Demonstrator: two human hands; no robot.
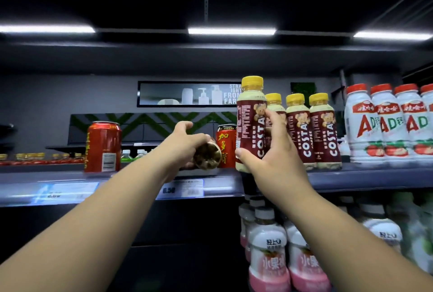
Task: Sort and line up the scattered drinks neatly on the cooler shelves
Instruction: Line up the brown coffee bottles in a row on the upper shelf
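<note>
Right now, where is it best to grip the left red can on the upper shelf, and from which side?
Probably grip the left red can around its mid body from the front: it stands upright, apart from its neighbours, near the shelf edge.

Yellow-capped Costa coffee bottle (251, 123) hanging upright, lifted above shelf edge (351, 178); tipped bottle (207, 155) lying bottom-out beside red can (226, 145).
</note>
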